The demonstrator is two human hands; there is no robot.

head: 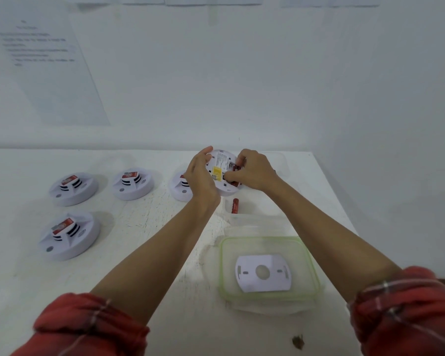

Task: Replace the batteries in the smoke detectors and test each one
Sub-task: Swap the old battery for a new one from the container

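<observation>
The left hand (199,176) cups the upturned smoke detector (222,173) above the table (165,253), fingers curled round its rim, while the right hand (254,170) pinches a red battery (235,168) at its open back; pushed in crooked or reversed, the cell could pop out or leave the unit dead at testing. The right fingers hide the battery bay, so I cannot tell whether it is seated, and a spare battery (235,205) lies just beside, seemingly in a clear tub.
</observation>
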